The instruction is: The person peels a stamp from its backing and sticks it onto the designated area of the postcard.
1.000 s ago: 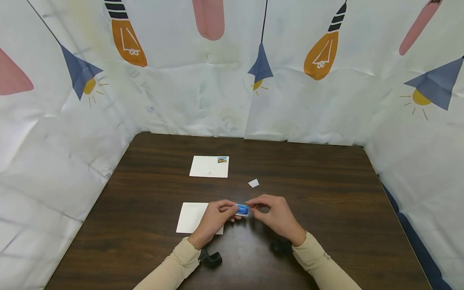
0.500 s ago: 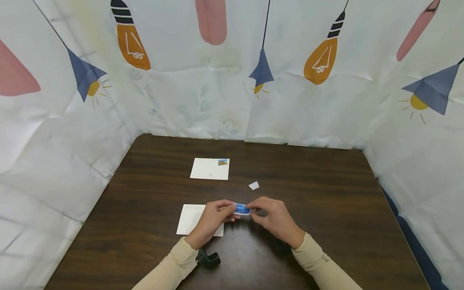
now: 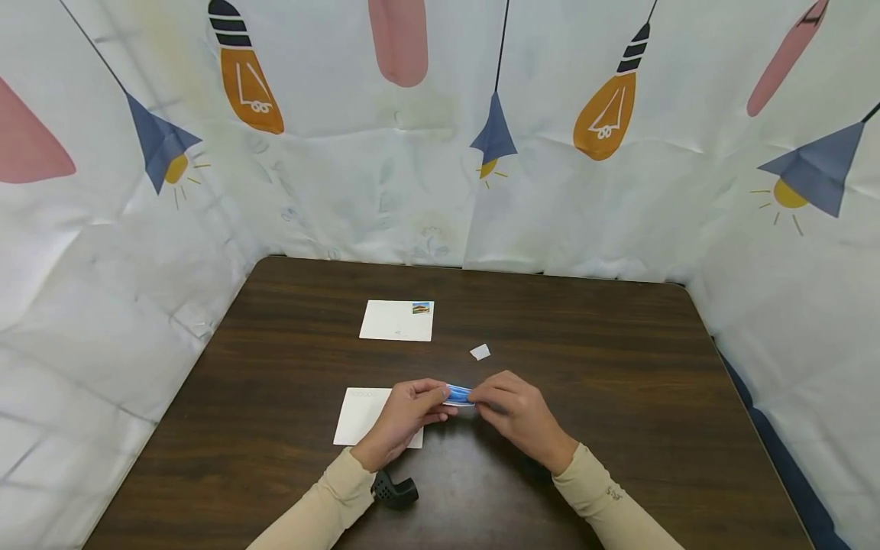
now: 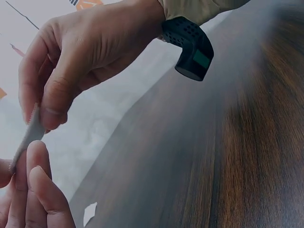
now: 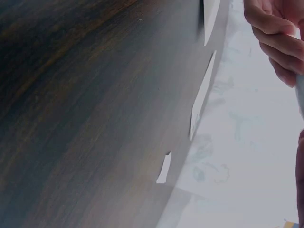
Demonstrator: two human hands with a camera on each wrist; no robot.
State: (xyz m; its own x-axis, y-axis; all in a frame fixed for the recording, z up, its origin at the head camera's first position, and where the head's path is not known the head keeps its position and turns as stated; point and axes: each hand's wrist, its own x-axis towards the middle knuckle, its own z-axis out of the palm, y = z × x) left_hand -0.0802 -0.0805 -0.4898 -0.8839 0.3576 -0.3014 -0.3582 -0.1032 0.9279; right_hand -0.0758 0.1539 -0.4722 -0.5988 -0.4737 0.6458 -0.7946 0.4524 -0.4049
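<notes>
A small blue postage stamp (image 3: 457,395) with a perforated edge is held above the table between both hands. My left hand (image 3: 409,418) pinches its left end between thumb and fingers. My right hand (image 3: 521,416) pinches the right end. The left wrist view shows the stamp (image 4: 31,133) edge-on, looking slightly curved. Beneath and beside my left hand lies a white card (image 3: 364,416), partly covered by that hand, with a faint row of marks along its top. In the right wrist view my left hand (image 5: 280,40) shows at the upper right, while most of my right hand is out of frame.
Farther back on the dark wooden table (image 3: 584,344) lies another white card (image 3: 392,321) with a stamp (image 3: 421,308) at its top right corner. A small white paper scrap (image 3: 480,351) lies behind the hands. A printed white curtain (image 3: 344,183) surrounds the table.
My right fingers have closed in on the stamp's right end and now cover it. The stamp has tilted, showing less of its blue face. My left hand stays nearly in place.
</notes>
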